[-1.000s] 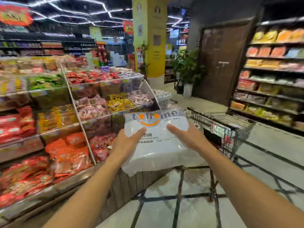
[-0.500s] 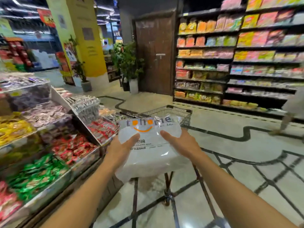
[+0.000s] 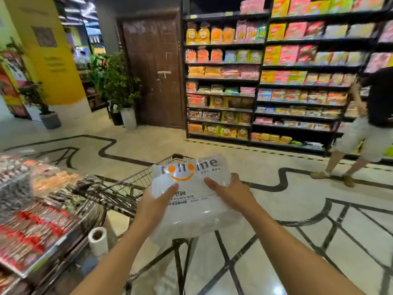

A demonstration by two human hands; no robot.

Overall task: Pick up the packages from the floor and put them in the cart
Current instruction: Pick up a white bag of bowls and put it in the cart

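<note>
I hold a clear plastic package (image 3: 191, 201) of bowls, printed with an orange smile logo, in front of me at chest height. My left hand (image 3: 156, 201) grips its left side and my right hand (image 3: 228, 193) grips its right side. The wire shopping cart (image 3: 131, 186) stands just behind and below the package, partly hidden by it. The package hangs above the cart's near end.
A sloped snack display (image 3: 36, 209) runs along my left, with a white paper roll (image 3: 98, 241) by its base. Stocked shelves (image 3: 265, 81) line the far wall beside a brown door (image 3: 153, 69). A person (image 3: 370, 128) stands at the right. Potted plants (image 3: 119, 86) stand near the yellow pillar.
My view has swung to the right, away from the snack display towards the shelves. The package stays in both hands and now sits over the cart, which appears closer.
</note>
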